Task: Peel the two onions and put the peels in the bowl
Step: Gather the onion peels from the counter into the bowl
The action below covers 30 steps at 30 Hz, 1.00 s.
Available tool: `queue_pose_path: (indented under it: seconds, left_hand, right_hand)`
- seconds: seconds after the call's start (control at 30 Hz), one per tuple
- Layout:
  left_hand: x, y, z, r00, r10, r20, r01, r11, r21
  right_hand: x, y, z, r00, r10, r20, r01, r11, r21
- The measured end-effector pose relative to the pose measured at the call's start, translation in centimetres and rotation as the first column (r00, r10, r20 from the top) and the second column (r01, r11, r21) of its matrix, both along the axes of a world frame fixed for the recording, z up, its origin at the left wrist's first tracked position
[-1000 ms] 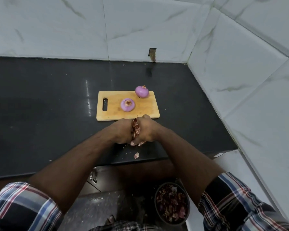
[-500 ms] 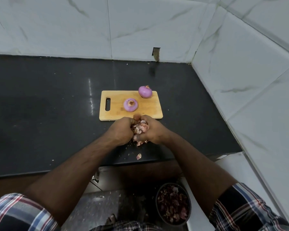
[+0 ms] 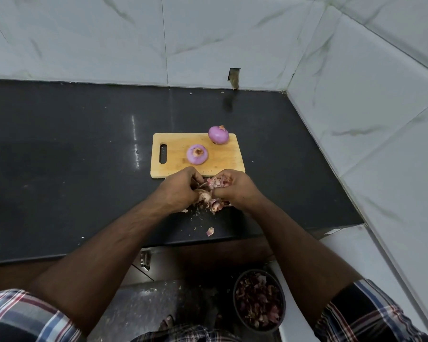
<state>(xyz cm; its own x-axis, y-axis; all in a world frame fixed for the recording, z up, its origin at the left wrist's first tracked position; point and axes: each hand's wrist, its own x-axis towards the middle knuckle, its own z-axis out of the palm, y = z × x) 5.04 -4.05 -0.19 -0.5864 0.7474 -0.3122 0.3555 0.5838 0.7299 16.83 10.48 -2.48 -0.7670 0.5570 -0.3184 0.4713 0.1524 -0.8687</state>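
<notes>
Both hands cupped around a heap of onion peels (image 3: 214,191): left hand (image 3: 177,191) and right hand (image 3: 235,187) curled inward, peels pressed between. Two peeled onions (image 3: 197,154) just beyond the knuckles on the cutting board (image 3: 223,161). Bowl (image 3: 259,300) of peels well below the right forearm (down near the floor). Papery, light, brittle, apt to scatter; best scooped from beneath, palms closed. One stray peel scrap (image 3: 210,231) nearer the wrists.
</notes>
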Motion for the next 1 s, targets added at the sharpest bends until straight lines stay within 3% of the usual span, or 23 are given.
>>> queue_pose_path:
  seconds: [0.17,0.3,0.4,0.6,0.83,1.0]
  left_hand:
    - [-2.2,-1.1,0.7,0.991,-0.064,-0.115,0.05,0.991,-0.122]
    - [-2.0,-2.1,1.0,0.948,-0.258,-0.184,0.168,0.901,-0.399]
    - [-0.8,-2.0,-0.1,0.937,-0.306,-0.169,0.197,0.862,-0.468]
    - [1.6,-0.4,-1.2,0.911,-0.318,-0.264,0.184,0.885,-0.428]
    - [1.1,0.6,-1.6,0.935,-0.221,-0.279,0.151,0.956,-0.25]
    - [1.2,1.1,-1.4,0.935,-0.151,-0.321,0.107,0.983,-0.152]
  right_hand:
    - [0.5,1.9,1.2,0.995,0.015,0.102,-0.021,0.998,0.062]
    - [0.0,2.2,1.8,0.977,0.064,0.202,-0.092,0.987,0.135]
    - [-0.5,2.0,2.4,0.964,0.077,0.255,-0.125,0.976,0.18]
    - [-1.3,1.0,3.3,0.917,0.177,0.357,-0.258,0.946,0.194]
    - [-2.4,0.1,3.2,0.846,0.3,0.441,-0.422,0.882,0.211]
    - [-2.5,-0.8,2.8,0.854,0.318,0.411,-0.419,0.889,0.184]
